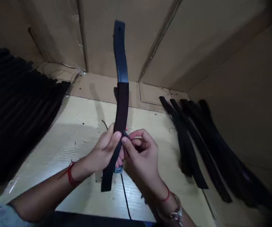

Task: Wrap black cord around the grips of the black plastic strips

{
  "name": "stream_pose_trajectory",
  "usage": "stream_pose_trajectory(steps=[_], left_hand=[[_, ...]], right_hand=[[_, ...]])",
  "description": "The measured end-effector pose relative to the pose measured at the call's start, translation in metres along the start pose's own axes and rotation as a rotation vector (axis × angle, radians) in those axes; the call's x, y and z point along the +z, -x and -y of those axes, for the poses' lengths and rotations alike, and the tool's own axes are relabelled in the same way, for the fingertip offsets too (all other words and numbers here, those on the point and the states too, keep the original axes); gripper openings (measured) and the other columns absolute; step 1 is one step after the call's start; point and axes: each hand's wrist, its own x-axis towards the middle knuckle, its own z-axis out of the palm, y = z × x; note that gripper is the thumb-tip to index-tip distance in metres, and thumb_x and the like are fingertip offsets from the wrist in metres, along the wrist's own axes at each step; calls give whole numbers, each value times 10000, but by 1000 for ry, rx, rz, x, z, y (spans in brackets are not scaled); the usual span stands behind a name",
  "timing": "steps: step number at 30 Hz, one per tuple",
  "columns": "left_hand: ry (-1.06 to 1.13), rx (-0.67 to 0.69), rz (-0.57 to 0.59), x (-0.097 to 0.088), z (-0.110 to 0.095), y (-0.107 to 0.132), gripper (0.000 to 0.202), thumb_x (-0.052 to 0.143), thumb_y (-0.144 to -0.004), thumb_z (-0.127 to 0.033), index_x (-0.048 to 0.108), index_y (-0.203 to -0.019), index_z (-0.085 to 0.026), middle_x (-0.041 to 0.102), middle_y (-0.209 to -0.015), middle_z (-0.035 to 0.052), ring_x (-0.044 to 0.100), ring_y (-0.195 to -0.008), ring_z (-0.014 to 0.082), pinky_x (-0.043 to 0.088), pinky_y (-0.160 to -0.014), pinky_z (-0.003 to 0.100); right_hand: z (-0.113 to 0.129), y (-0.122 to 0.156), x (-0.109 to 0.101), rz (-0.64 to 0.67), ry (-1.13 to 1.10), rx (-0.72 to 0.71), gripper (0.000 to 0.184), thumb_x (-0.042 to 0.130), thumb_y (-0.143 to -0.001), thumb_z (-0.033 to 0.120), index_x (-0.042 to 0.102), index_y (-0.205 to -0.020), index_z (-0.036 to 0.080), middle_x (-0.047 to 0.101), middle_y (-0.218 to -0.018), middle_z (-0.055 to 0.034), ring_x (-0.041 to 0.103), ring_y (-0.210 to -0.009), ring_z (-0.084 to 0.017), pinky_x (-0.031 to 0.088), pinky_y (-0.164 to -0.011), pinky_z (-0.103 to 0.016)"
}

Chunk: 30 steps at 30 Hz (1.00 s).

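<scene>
1. In the head view, a long black strip (pixel 121 107) is held up over a pale board table (pixel 79 135), with its upper end standing clear against a cardboard wall (pixel 131 41).
2. Its upper part is a bare, glossy blue-black band (pixel 120 50), which is seen to be slightly curved. A matt black cloth sleeve (pixel 122 108) is fitted around the band below this, and the sleeve's lower end hangs beneath the hands.
3. The strip is clasped near its middle by the left hand (pixel 104 149), with the fingers closed around it and the thumb laid over its face.
4. The strip's edge is pinched by the right hand (pixel 140 154), just beside the left. Its thumb and forefinger are nearly closed on a small dark tab, though the exact contact is partly hidden.
5. The strip is judged to be light and springy. The band seems stiff but slippery, while the cloth seems soft and is likely to slide or ruck, so the firmest hold is probably taken around the sleeved middle.
6. A row of similar black strips (pixel 192 148) lies to the right, a pleated black cloth pile (pixel 20 104) lies to the left, and a thin black cord (pixel 126 195) runs across the table beneath the hands.
</scene>
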Motion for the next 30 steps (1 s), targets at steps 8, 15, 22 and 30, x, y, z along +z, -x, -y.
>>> stream_pose_trajectory(steps=[8, 15, 22, 30], left_hand=[[58, 9, 96, -2, 9, 0, 565, 409, -970, -651, 361, -1278, -180, 523, -548, -36, 516, -398, 94, 459, -373, 128], [129, -28, 47, -7, 3, -5, 735, 430, -890, -759, 373, -1315, -162, 557, -565, -11, 545, -402, 117, 470, -361, 147], [96, -16, 2, -8, -3, -4, 798, 411, -845, -813, 409, -1330, -179, 568, -564, -3, 552, -405, 127, 479, -364, 161], [87, -64, 29, -8, 0, -3, 914, 383, -772, -883, 414, -1354, -180, 557, -570, -2, 553, -415, 128, 484, -372, 164]], right_hand=[[-4, 4, 6, -95, 58, -102, 195, 656, -897, 237, 467, -848, 226, 599, -475, 91, 551, -313, -106, 450, -295, -178], [4, 2, 7, -44, 143, -136, 259, 654, -886, 208, 422, -772, 217, 606, -499, 74, 580, -361, -95, 479, -348, -167], [8, 2, 7, -34, 222, -211, 273, 651, -876, 173, 417, -740, 213, 618, -528, 64, 606, -416, -84, 485, -379, -146], [6, 4, 6, 10, 203, -136, 284, 644, -895, 210, 388, -772, 223, 620, -506, 52, 605, -388, -121, 487, -380, -203]])
